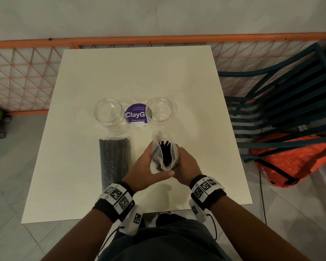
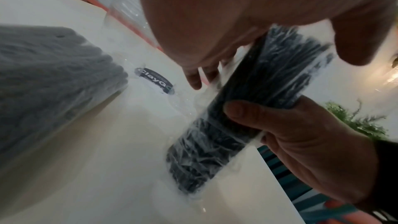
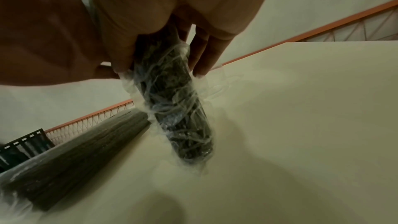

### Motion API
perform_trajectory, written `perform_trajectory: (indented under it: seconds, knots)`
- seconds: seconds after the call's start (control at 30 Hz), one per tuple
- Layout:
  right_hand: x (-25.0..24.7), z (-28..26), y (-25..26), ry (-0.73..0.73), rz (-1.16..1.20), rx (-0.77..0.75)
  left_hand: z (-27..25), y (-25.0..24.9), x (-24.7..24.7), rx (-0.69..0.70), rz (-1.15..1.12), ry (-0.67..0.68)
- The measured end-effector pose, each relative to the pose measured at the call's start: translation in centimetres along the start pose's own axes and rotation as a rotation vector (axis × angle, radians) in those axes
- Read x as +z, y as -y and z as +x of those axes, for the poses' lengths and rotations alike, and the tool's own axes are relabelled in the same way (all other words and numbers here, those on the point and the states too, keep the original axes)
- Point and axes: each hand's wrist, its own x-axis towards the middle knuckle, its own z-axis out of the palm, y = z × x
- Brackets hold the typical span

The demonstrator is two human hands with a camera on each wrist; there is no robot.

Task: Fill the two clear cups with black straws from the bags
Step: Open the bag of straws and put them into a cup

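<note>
A thin clear plastic bag of black straws point(image 1: 164, 154) stands almost upright on the square white table point(image 1: 83, 91), with its bottom end on the tabletop and its open top towards the camera. The black straws point(image 1: 166, 150) show inside the open mouth. The left hand point(image 1: 145, 169) wraps around the bag from the left, the thumb pressing its near side. The right hand point(image 1: 185, 166) grips it from the right; in the left wrist view its thumb point(image 2: 241, 111) lies across the plastic (the fingers curl behind the bag).

Just to the left, a second, full clear bag of black straws point(image 1: 114, 161) lies flat on the table, apart from the hands.

Beyond both bags stand two clear round plastic cups, the left one point(image 1: 110, 115) and the right one point(image 1: 159, 111), both with nothing inside. Between them is a round purple sticker reading "ClayG" point(image 1: 136, 114). The right cup is directly behind the held bag.

Around the table, an orange wire fence point(image 1: 17, 76) runs at the far side, a dark teal slatted chair point(image 1: 290, 102) is at the right, and an orange bag point(image 1: 297, 161) lies under it.
</note>
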Motion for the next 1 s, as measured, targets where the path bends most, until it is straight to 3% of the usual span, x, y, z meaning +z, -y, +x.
perform_trajectory:
  seconds: [0.1, 0.2, 0.27, 0.4, 0.6, 1.0]
  knots:
    - [0.6, 0.5, -0.5, 0.079, -0.090, -0.019, 0.7, 1.3, 0.9, -0.076, -0.012, -0.134]
    - [0.4, 0.3, -0.7, 0.083, -0.268, -0.055, 0.7, 2.8, 1.4, -0.118, 0.115, -0.181]
    - [-0.8, -0.2, -0.7, 0.073, -0.178, -0.072, 0.6, 2.8, 1.5, -0.090, 0.115, -0.192]
    - [-2.9, -1.1, -0.2, 0.001, 0.248, -0.120, 0.9, 2.0, 1.6, 0.054, 0.216, -0.131]
    - [-2.3, -0.1, 1.2, -0.047, 0.122, -0.093, 0.6, 3.1, 1.6, 0.109, 0.482, -0.061]
    - [-0.2, 0.8, 0.6, -0.046, 0.008, 0.027, 1.3, 4.5, 2.0, -0.175, 0.457, -0.087]
